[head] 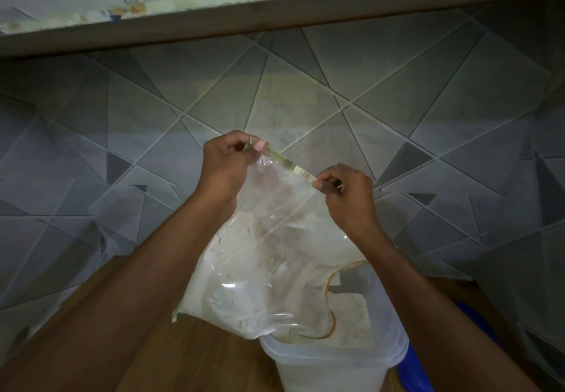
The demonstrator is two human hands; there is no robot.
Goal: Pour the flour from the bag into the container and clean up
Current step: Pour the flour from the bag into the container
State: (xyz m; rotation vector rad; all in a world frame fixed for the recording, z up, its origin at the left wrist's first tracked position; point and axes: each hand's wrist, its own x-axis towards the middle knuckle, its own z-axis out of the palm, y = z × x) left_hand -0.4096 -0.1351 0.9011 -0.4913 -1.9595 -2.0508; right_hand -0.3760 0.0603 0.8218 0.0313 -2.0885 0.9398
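1. the left hand [227, 162] and the right hand [348, 189] each pinch one end of the bag's [269, 254] flat greenish edge. they hold it up high, i think so the flour slides down.
2. the bag's open end hangs inside the container [321, 370], so the flour [351, 309] lands there and not on the wooden table [198, 358].
3. the bag is thin, see-through, crinkly and dusty white. the container is cloudy plastic with round corners. the flour looks soft and pale.

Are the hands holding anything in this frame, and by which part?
The clear flour bag, upended over the container. The left hand pinches one corner of its sealed edge strip, the right hand the other corner.
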